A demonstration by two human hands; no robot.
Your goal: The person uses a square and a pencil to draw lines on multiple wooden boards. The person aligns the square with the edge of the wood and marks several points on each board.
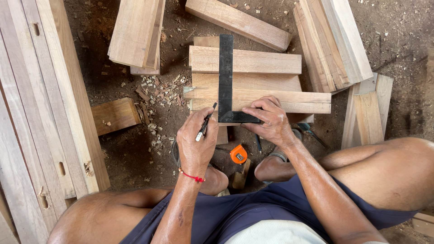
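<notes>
Down on the dirt floor, the person sits with knees apart over a low stack of pale sawn wooden boards [253,95]. A black L-shaped metal try square [225,72] lies on the stack, its long blade running up across the boards and its short arm along the near edge of the front board. The right hand [270,121] presses flat-fingered on that short arm, fingers bent over it and pinning it to the wood rather than wrapped around it. The left hand [195,144], with a thin red string bracelet [192,176] at the wrist, is closed around a slim dark pencil [206,122]; its tip sits just beside the blade, at or very near the front board, though contact is hard to make out. Between the feet lies a small orange tape measure [238,154]. Pale wood chips [158,97] are scattered on the ground left of the stack, beside a short brown wooden block [115,115]. Long grey planks with cut slots [40,113] lie along the left, and more planks [334,40] lean at the upper right.
</notes>
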